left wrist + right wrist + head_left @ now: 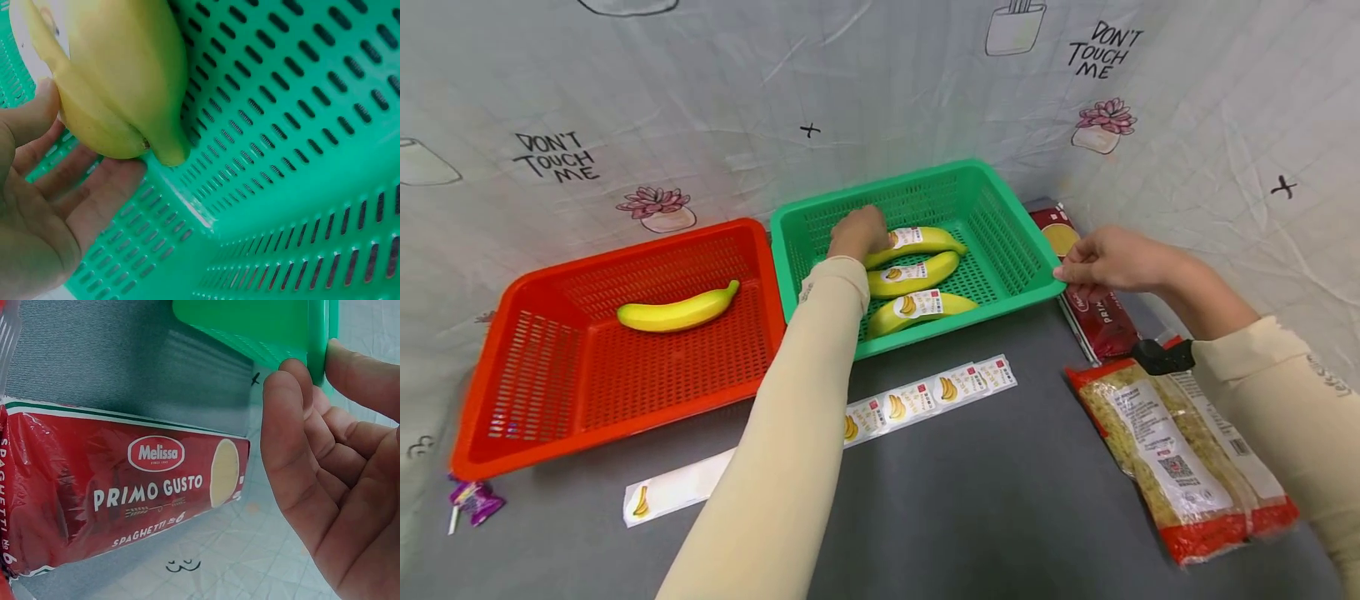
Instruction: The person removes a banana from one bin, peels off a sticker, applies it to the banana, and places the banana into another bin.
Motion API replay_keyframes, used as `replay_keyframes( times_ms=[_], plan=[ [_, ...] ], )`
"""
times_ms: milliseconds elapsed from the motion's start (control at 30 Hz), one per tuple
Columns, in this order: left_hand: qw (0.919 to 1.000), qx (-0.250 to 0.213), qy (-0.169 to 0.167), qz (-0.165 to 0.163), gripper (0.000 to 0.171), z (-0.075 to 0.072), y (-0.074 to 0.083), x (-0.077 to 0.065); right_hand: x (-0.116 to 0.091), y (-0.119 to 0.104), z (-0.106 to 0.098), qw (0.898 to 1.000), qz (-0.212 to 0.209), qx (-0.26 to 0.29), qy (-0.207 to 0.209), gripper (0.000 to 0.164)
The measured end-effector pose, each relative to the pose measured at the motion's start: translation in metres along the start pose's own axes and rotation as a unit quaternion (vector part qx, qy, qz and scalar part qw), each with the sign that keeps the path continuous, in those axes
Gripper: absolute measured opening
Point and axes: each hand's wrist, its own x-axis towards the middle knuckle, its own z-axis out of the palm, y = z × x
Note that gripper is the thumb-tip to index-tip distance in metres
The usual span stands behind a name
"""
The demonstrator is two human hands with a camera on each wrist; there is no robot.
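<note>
My left hand (859,232) reaches into the green basket (1011,223) and grips the rearmost yellow banana (934,241) at its left end. In the left wrist view the thumb lies at the label of that banana (125,69), with fingers passing behind it; another banana presses close beside it. Two more bananas with stickers, a middle one (917,275) and a front one (951,304), lie in the basket. At the basket's right corner my right hand (1116,260) pinches the rim (317,344) between thumb and fingers.
A red basket (568,437) at left holds one banana (677,312) without a sticker. Strips of banana stickers (917,404) lie in front. A red spaghetti pack (150,481) and a clear pasta bag (1180,458) lie at right, a purple-wrapped lollipop (477,500) at far left.
</note>
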Motion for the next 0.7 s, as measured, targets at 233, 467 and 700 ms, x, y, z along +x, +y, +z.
replay_keyframes(
  times_ms=[233,467,700],
  plan=[
    [0.9999,-0.001,0.014,0.004,0.048,-0.015,-0.017,-0.029,0.004,-0.016,0.005,1.0,-0.023,-0.011,-0.006,0.032],
    [0.9851,-0.046,0.095,0.136,0.048,-0.057,-0.055,-0.094,0.003,-0.014,0.003,0.999,-0.016,-0.03,-0.025,0.035],
    [0.9572,-0.161,0.22,0.098,0.05,-0.068,-0.19,-0.203,-0.002,-0.004,-0.002,0.998,-0.016,-0.047,-0.046,0.036]
  ],
)
